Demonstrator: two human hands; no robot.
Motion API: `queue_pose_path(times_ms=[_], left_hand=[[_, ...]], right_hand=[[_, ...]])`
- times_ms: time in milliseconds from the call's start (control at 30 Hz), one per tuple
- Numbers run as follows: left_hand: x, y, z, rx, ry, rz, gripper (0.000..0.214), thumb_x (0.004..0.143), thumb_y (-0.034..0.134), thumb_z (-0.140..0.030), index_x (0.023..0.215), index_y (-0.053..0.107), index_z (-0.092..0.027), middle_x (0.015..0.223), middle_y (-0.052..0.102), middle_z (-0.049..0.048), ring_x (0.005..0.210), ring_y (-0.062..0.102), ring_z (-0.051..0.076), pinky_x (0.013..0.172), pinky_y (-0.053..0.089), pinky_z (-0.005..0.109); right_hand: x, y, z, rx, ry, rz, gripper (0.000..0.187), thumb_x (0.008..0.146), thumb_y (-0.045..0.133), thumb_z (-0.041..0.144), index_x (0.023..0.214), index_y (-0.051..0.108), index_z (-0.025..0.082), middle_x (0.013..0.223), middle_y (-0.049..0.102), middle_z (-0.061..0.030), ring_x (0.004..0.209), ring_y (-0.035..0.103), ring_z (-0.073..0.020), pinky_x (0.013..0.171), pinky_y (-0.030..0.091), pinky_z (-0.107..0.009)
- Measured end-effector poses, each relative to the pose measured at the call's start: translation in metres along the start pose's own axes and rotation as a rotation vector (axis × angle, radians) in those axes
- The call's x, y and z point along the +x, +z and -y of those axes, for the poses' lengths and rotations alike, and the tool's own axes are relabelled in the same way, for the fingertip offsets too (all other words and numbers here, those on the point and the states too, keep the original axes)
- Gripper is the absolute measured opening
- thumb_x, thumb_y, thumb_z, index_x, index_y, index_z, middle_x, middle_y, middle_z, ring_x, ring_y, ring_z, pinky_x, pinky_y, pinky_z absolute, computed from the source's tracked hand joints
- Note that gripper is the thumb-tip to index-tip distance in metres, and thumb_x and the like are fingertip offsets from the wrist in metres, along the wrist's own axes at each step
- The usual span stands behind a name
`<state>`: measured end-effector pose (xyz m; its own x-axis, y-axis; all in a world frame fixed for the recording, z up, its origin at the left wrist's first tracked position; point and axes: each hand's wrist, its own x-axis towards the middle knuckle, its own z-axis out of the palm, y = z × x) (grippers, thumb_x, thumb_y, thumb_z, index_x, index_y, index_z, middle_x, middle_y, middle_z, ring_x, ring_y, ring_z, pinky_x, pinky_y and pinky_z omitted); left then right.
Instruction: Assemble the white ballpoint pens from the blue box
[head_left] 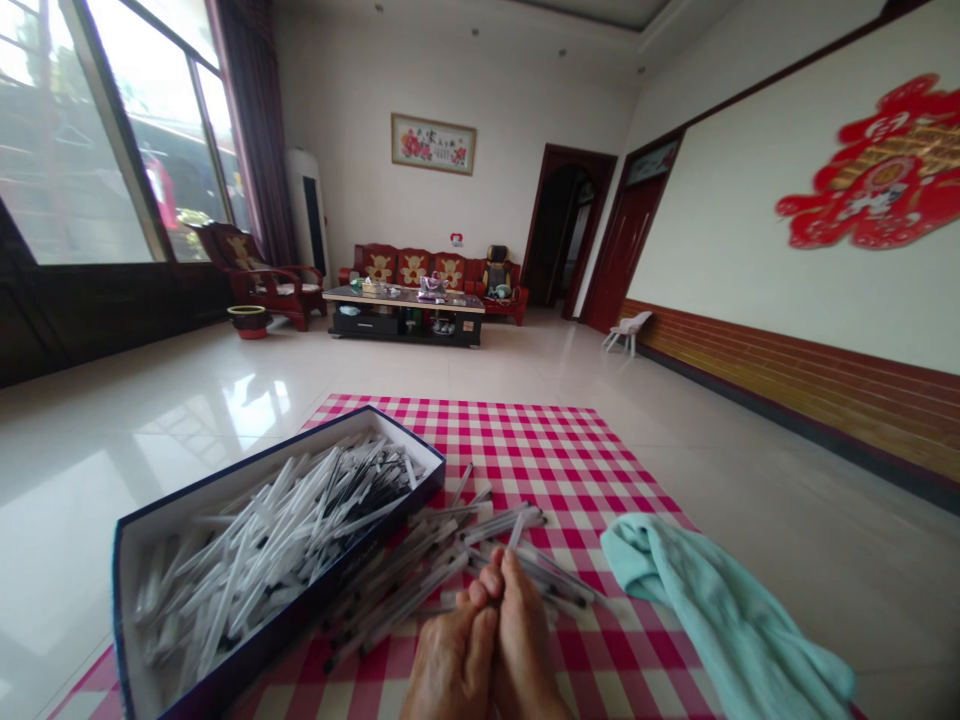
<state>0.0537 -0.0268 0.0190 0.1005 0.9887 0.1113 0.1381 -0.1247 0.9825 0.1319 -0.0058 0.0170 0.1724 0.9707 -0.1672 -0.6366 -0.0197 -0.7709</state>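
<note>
My left hand point(452, 652) and my right hand point(523, 640) are pressed together at the front of the table, fingers closed. A translucent pen point(517, 528) pokes up from between the fingertips; its lower part is hidden by the hands. Just beyond them, a loose pile of clear pens with dark ends point(420, 572) lies on the cloth. To the left stands a dark blue box with a white inside point(397, 425). Many translucent pen tubes point(255, 545) and thin black pieces fill it.
A pink and white checked cloth point(555, 440) covers the table. On its right side lies a crumpled mint-green cloth point(712, 600). Across the tiled floor stand a low coffee table point(405, 298), a wooden sofa point(469, 268) and a small white chair point(628, 328).
</note>
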Motion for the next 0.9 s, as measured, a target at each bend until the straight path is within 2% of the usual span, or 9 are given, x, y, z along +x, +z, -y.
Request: queue_pose_path(times_ms=[100, 200, 267, 367, 500, 667, 800, 900], left_hand=[[-0.002, 0.0, -0.011, -0.085, 0.006, 0.019, 0.017, 0.079, 0.06, -0.03, 0.081, 0.074, -0.02, 0.073, 0.069, 0.0055, 0.068, 0.06, 0.021, 0.066, 0.041, 0.024], [-0.003, 0.004, -0.02, -0.252, 0.002, -0.013, 0.022, 0.076, 0.062, -0.031, 0.093, 0.073, -0.02, 0.078, 0.07, 0.0071, 0.084, 0.06, 0.026, 0.075, 0.043, 0.026], [-0.003, 0.005, -0.022, -0.287, -0.015, -0.01, 0.021, 0.075, 0.064, -0.034, 0.088, 0.072, -0.02, 0.074, 0.069, 0.0074, 0.088, 0.059, 0.028, 0.072, 0.045, 0.026], [-0.002, 0.004, -0.017, -0.245, -0.066, 0.055, 0.02, 0.073, 0.066, -0.04, 0.075, 0.07, -0.02, 0.062, 0.064, 0.0053, 0.078, 0.059, 0.025, 0.062, 0.045, 0.024], [-0.001, 0.0, -0.01, -0.237, -0.13, 0.074, 0.029, 0.072, 0.066, -0.046, 0.067, 0.066, -0.018, 0.05, 0.057, 0.0024, 0.06, 0.056, 0.019, 0.051, 0.04, 0.022], [0.0, -0.001, -0.006, -0.381, -0.214, 0.063, 0.032, 0.071, 0.066, -0.047, 0.085, 0.067, -0.018, 0.044, 0.052, -0.003, 0.046, 0.05, 0.014, 0.043, 0.035, 0.02], [0.003, -0.002, -0.001, -0.485, -0.282, 0.121, 0.029, 0.071, 0.067, -0.043, 0.083, 0.061, -0.018, 0.05, 0.056, -0.0033, 0.04, 0.049, 0.01, 0.041, 0.034, 0.019], [0.005, -0.002, 0.001, -0.549, -0.324, 0.121, 0.026, 0.07, 0.067, -0.036, 0.084, 0.058, -0.016, 0.056, 0.06, -0.0021, 0.045, 0.053, 0.011, 0.042, 0.036, 0.019]], right_hand=[[0.003, 0.002, 0.005, 0.126, 0.07, -0.076, 0.03, 0.08, 0.059, 0.048, 0.067, 0.05, 0.022, 0.05, 0.05, 0.0071, 0.044, 0.052, -0.0108, 0.051, 0.048, -0.026], [0.007, 0.001, 0.008, 0.16, 0.032, -0.051, 0.029, 0.08, 0.059, 0.048, 0.072, 0.053, 0.021, 0.052, 0.056, 0.0052, 0.05, 0.058, -0.0141, 0.052, 0.049, -0.027], [0.009, -0.001, 0.008, 0.174, 0.042, -0.057, 0.027, 0.08, 0.058, 0.048, 0.08, 0.055, 0.021, 0.053, 0.059, 0.0048, 0.051, 0.061, -0.0154, 0.052, 0.049, -0.028], [0.011, -0.003, 0.007, 0.199, 0.062, -0.098, 0.026, 0.08, 0.059, 0.046, 0.088, 0.055, 0.022, 0.055, 0.064, 0.0049, 0.052, 0.063, -0.0162, 0.053, 0.05, -0.028], [0.011, -0.003, 0.007, 0.198, 0.072, -0.093, 0.027, 0.078, 0.061, 0.047, 0.087, 0.054, 0.022, 0.055, 0.066, 0.0041, 0.054, 0.066, -0.0185, 0.056, 0.052, -0.031], [0.012, -0.006, 0.006, 0.131, 0.017, -0.092, 0.034, 0.075, 0.063, 0.052, 0.088, 0.056, 0.021, 0.06, 0.07, 0.0011, 0.059, 0.068, -0.0227, 0.057, 0.053, -0.035], [0.014, -0.01, 0.006, 0.066, -0.005, -0.087, 0.037, 0.074, 0.062, 0.054, 0.087, 0.058, 0.02, 0.061, 0.071, -0.0012, 0.058, 0.068, -0.0234, 0.055, 0.052, -0.035], [0.013, -0.009, 0.008, 0.038, -0.007, -0.075, 0.041, 0.072, 0.063, 0.057, 0.086, 0.059, 0.019, 0.063, 0.072, -0.0032, 0.061, 0.069, -0.0248, 0.054, 0.052, -0.034]])
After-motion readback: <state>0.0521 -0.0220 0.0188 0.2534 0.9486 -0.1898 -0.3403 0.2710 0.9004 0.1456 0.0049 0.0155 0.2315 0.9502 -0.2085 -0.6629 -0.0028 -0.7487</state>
